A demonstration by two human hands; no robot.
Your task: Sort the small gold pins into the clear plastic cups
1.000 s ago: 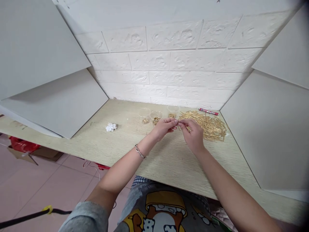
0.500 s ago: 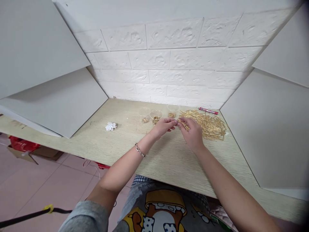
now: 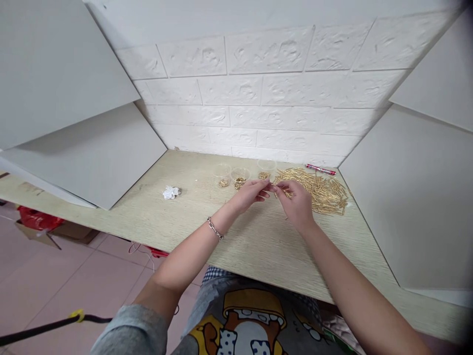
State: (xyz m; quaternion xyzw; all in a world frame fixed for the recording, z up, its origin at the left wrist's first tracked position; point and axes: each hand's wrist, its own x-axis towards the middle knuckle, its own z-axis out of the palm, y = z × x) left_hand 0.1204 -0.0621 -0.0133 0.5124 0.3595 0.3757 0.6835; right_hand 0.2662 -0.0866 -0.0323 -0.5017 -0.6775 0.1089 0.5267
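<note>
My left hand point(image 3: 254, 192) is closed in a pinch, its fingertips almost against those of my right hand. What it pinches is too small to make out. My right hand point(image 3: 296, 199) is also closed, with a thin gold stick point(image 3: 274, 185) at its thumb and fingertips. Gold also shows between its fingers. Behind and to the right lies a broad pile of thin gold sticks point(image 3: 325, 192). Clear round containers point(image 3: 240, 173) with small gold pieces point(image 3: 240, 183) stand just beyond my left hand; another small gold heap point(image 3: 263, 175) is behind the fingertips.
A red-and-silver pen-like tube point(image 3: 320, 169) lies at the back right. A crumpled white bundle point(image 3: 171, 192) sits on the left of the table point(image 3: 207, 217). White panels point(image 3: 410, 197) rise on both sides, and a white brick-patterned wall point(image 3: 244, 93) closes the back.
Both hands stay together in nearly the same place. The fingers of my right hand have shifted slightly, and less gold shows between them. The view has moved a little.
</note>
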